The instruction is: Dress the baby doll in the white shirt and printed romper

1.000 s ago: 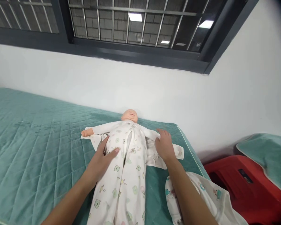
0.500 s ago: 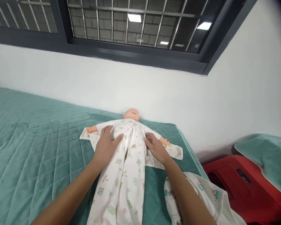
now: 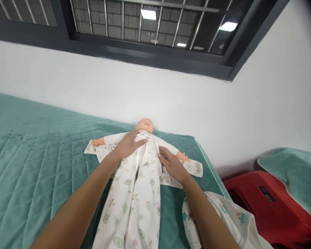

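A baby doll [image 3: 144,125] lies on its back on the green quilted mattress cover [image 3: 54,145], its head by the wall and arms spread wide. Over its front lies a white printed baby romper [image 3: 129,207], with a gap down its middle. Beneath the doll's arms, another white printed garment [image 3: 194,168] is spread out. My left hand [image 3: 129,144] rests open on the doll's chest over the romper, thumb apart from the fingers. At the romper's right edge, my right hand [image 3: 172,165] has its bent fingers and thumb closed on the cloth.
A white printed cloth [image 3: 223,214] lies at the lower right, partly behind my right forearm. Beyond the bed edge stands a red plastic stool [image 3: 261,204] with a green cloth [image 3: 295,173] beside it. A white wall and barred window [image 3: 145,27] rise behind.
My left hand has moved up and right across the romper toward the doll's neck. My right hand stays at the romper's edge, nearly in place. The view has shifted slightly.
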Demonstrator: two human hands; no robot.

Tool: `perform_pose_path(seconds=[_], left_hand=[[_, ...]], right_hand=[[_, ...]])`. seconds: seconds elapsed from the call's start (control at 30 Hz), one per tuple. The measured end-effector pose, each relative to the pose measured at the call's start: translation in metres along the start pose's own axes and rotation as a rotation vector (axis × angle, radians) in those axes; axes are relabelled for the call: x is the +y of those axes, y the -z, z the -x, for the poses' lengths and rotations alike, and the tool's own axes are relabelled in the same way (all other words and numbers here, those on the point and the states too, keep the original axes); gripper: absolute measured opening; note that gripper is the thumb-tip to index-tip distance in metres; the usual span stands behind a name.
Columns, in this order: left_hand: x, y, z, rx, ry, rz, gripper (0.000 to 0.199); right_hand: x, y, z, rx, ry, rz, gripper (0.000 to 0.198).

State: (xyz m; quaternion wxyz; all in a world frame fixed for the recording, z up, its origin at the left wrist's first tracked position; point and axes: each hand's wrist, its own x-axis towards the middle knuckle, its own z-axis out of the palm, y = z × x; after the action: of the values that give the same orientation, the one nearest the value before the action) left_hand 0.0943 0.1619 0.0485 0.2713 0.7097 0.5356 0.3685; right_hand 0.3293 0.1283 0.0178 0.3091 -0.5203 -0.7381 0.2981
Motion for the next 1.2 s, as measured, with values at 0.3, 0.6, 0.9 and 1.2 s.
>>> perform_pose_path(seconds=[0.3, 0.6, 0.9, 1.2], left_hand=[[-0.025, -0.006, 0.014, 0.137, -0.057, 0.128, 0.037], [-0.016, -0.005, 0.025, 0.269, -0.346, -0.090, 0.018], [-0.009, -0.005, 0.037, 0.334, -0.660, -0.454, 0.025], [-0.009, -0.009, 0.039, 0.343, -0.671, -0.560, 0.034]], right_hand=[[0.007, -0.005, -0.004, 0.065, 0.004, 0.008, 0.038], [-0.019, -0.014, -0.002, 0.226, 0.134, 0.015, 0.036], [-0.037, -0.027, 0.001, 0.101, 0.215, -0.030, 0.062], [-0.046, -0.036, 0.001, 0.270, 0.276, 0.132, 0.024]])
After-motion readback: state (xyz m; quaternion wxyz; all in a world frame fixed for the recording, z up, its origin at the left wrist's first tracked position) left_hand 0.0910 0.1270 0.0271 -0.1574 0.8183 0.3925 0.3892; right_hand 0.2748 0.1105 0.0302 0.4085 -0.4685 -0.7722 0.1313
